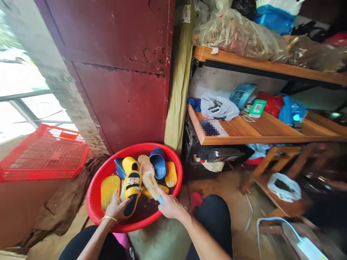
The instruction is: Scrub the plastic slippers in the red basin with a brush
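In the head view, my left hand [117, 209] grips a yellow and dark blue slipper [132, 182] by its near end, over a red basin [94, 213]. My right hand [170, 205] is closed around the blue handle of a scrubbing brush [150, 184], its bristle end beside the slipper; whether they touch I cannot tell. Around them in the basin lie a yellow slipper [110, 189], a blue slipper [158, 162], a tan slipper [145, 163] and another yellow one [171, 174]. Dark water seems to cover the basin's bottom.
A red plastic basket [46, 155] stands at left, near a maroon door [121, 101]. To the right is a wooden shelf [244, 139] with bags and a blue fan [242, 94]. A wooden chair [282, 191] and a white power strip [310, 249] are at lower right.
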{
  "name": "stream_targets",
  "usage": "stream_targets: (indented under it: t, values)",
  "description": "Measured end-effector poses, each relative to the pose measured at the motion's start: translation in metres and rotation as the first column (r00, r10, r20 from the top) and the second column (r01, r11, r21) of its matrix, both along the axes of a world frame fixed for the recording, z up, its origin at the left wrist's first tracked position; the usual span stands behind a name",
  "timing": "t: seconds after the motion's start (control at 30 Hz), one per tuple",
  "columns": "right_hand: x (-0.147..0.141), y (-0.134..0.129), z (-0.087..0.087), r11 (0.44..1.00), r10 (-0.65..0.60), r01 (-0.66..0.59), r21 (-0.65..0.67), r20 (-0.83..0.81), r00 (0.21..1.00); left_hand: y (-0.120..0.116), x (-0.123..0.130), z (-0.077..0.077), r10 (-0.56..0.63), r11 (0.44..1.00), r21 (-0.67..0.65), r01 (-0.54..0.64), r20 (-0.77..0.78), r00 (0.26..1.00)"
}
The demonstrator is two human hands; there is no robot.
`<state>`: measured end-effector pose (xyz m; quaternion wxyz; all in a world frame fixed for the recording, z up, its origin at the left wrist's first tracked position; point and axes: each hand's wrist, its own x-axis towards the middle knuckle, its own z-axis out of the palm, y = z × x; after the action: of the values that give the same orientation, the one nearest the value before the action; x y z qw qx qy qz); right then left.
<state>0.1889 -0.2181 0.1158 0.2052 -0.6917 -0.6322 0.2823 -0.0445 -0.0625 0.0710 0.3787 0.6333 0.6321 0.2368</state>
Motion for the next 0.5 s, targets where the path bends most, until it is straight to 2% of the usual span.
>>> stream_targets:
  t: [0.03,0.07,0.13,0.27,0.4,0.5]
  values:
    - [-0.006,-0.001,0.006,0.998,0.048,-0.045,-0.038,0.078,0.996,0.003,0.003,-0.001,-0.036,0.999,-0.011,0.035,-0.082,0.996]
    - [-0.012,-0.001,0.010,0.998,0.039,-0.033,-0.059,0.111,0.993,0.007,0.006,-0.002,-0.071,0.997,-0.030,0.067,-0.140,0.988]
    - [-0.021,-0.003,0.015,0.996,-0.006,0.022,-0.085,0.180,0.984,0.014,0.012,-0.009,-0.124,0.991,-0.074,0.110,-0.211,0.970]
    - [-0.037,-0.005,0.013,0.986,-0.094,0.134,-0.103,0.327,0.940,0.022,0.018,-0.029,-0.186,0.980,-0.126,0.154,-0.306,0.934]
    - [-0.044,0.003,0.009,0.982,-0.062,0.121,-0.142,0.367,0.928,0.023,0.022,-0.047,-0.220,0.973,-0.156,0.172,-0.384,0.897]
    - [-0.035,0.016,0.005,0.978,-0.026,0.096,-0.187,0.344,0.938,0.026,0.025,-0.058,-0.252,0.965,-0.184,0.188,-0.437,0.864]
